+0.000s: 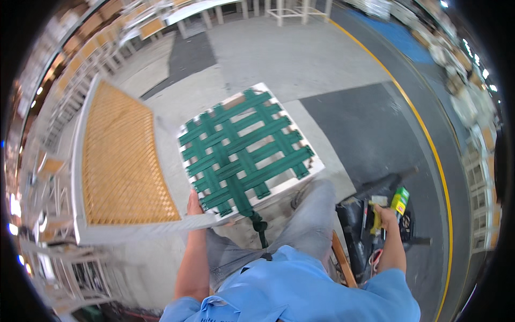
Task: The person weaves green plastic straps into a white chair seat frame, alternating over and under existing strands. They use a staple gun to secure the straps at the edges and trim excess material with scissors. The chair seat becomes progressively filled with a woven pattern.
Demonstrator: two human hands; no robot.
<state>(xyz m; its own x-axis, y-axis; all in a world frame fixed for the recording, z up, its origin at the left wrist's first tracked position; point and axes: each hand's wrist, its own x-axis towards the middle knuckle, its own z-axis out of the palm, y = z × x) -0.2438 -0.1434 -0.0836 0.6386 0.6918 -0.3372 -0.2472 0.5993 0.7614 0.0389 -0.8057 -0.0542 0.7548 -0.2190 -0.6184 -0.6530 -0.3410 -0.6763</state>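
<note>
L hand [194, 205] at near-L corner of seat [315, 161], can't tell grip. R hand [387, 216] holds yellow tool [376, 223], R of seat. Green webbing [234, 144] tops seat.

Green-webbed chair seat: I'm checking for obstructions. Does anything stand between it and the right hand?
Yes: the grey-trousered right knee and the left side of the black container lie between the right hand and the seat.
</note>
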